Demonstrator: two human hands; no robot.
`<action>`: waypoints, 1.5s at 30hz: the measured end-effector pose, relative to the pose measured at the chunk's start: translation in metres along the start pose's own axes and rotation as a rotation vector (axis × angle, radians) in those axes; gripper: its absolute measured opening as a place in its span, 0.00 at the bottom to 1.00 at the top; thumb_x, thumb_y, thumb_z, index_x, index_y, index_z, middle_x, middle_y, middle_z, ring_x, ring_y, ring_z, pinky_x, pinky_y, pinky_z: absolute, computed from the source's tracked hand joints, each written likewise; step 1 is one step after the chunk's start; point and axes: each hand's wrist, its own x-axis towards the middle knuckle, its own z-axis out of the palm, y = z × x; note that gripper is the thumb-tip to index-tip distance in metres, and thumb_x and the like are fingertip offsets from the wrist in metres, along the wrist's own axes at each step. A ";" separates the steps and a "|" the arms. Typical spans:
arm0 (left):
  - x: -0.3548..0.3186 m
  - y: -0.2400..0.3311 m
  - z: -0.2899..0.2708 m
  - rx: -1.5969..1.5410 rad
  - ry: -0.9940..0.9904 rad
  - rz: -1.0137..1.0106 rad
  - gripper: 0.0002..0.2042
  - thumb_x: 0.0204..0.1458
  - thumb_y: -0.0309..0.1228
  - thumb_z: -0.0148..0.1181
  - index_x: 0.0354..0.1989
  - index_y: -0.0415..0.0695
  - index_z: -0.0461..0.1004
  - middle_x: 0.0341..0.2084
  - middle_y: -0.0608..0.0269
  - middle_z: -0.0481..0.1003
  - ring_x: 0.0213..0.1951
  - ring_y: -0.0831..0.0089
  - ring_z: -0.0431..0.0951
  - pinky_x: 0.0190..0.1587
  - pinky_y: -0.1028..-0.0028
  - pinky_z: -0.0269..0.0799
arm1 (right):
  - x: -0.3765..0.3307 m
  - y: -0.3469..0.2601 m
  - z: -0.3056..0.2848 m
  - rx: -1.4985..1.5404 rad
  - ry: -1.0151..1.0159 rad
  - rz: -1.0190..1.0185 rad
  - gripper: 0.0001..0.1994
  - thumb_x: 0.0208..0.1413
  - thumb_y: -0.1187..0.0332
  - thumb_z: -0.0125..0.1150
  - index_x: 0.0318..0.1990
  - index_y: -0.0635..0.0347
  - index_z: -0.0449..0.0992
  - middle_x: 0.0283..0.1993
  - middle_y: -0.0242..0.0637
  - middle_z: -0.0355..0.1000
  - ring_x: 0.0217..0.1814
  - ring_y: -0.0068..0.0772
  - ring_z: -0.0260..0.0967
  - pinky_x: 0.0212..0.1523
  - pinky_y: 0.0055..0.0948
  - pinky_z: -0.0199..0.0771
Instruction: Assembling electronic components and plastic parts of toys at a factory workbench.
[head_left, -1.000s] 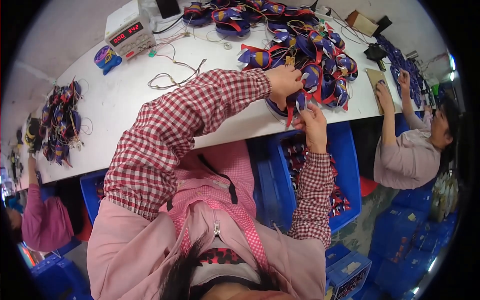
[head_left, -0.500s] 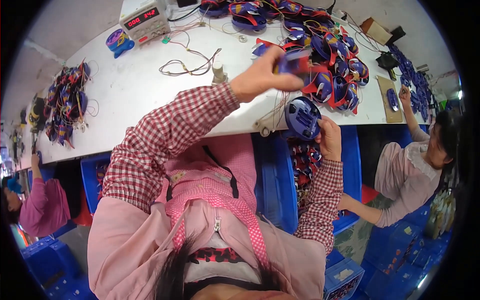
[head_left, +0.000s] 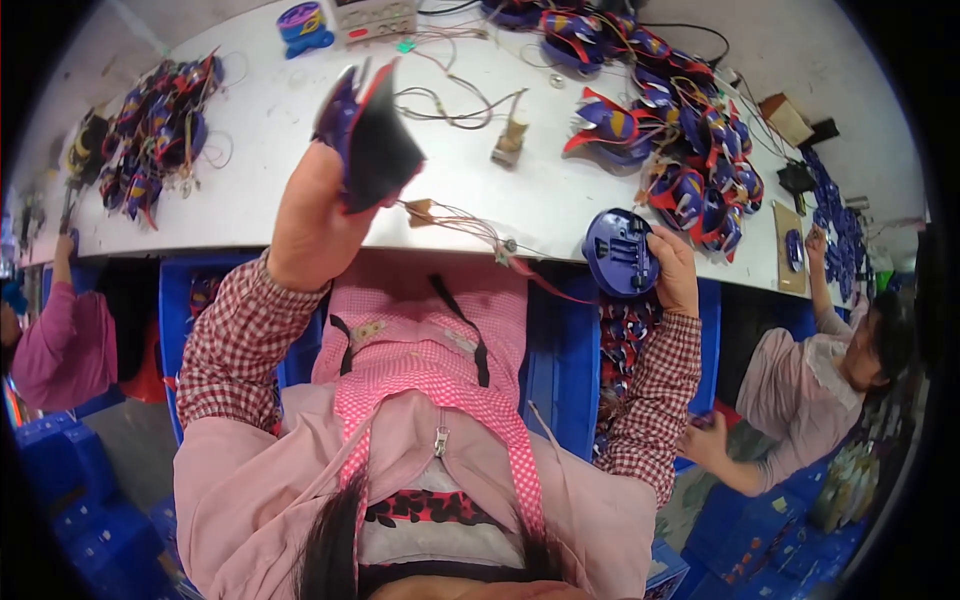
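Observation:
My left hand (head_left: 308,222) is closed around a purple and red plastic shell (head_left: 388,145), raised above the near edge of the table. Its dark hollow inside faces right. Thin wires (head_left: 460,222) with small parts on them stretch from beside the shell across the table edge; their far attachment is unclear. At the right, my right hand (head_left: 676,272) pinches the rim of a round blue-purple plastic base (head_left: 618,258). Molded ribs and slots show on the base's upturned face. It is held at the table edge, apart from the shell.
Piles of similar shells lie at the right (head_left: 690,190) and far left (head_left: 155,140). A small bottle-like object (head_left: 510,143), a looped cable (head_left: 440,112) and a power supply (head_left: 375,20) are on the white table (head_left: 300,100). Below are blue bins (head_left: 560,350); co-workers (head_left: 800,370) sit either side.
My left hand has swung from the right-hand pile to the left, bringing the shell and its wires along. My right hand still holds the base. The whole view has shifted slightly.

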 end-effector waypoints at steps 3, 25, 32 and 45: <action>-0.026 0.012 -0.021 0.095 0.206 -0.005 0.28 0.55 0.42 0.51 0.59 0.37 0.57 0.50 0.55 0.66 0.48 0.69 0.70 0.44 0.74 0.67 | 0.020 0.003 0.021 0.026 -0.039 0.007 0.12 0.54 0.70 0.55 0.44 0.66 0.72 0.26 0.29 0.71 0.17 0.15 0.62 0.14 0.14 0.56; -0.030 -0.001 -0.131 0.623 0.491 0.299 0.40 0.43 0.21 0.64 0.62 0.41 0.43 0.46 0.54 0.66 0.47 0.69 0.71 0.48 0.72 0.71 | -0.046 0.008 0.193 0.351 -0.102 0.243 0.11 0.57 0.70 0.57 0.43 0.63 0.64 0.32 0.38 0.72 0.29 0.28 0.74 0.27 0.23 0.78; 0.007 -0.022 -0.201 0.835 0.578 0.222 0.47 0.42 0.26 0.68 0.64 0.40 0.37 0.48 0.51 0.64 0.47 0.67 0.71 0.50 0.71 0.69 | -0.027 0.012 0.272 0.300 -0.097 0.305 0.12 0.57 0.69 0.57 0.43 0.65 0.65 0.36 0.42 0.73 0.28 0.28 0.74 0.27 0.22 0.77; -0.024 -0.004 -0.207 1.486 0.759 0.272 0.40 0.43 0.32 0.68 0.61 0.37 0.48 0.40 0.56 0.66 0.43 0.68 0.70 0.47 0.72 0.67 | 0.050 -0.038 0.206 -0.537 0.068 -0.397 0.15 0.52 0.66 0.63 0.43 0.65 0.70 0.31 0.33 0.70 0.24 0.16 0.64 0.22 0.15 0.64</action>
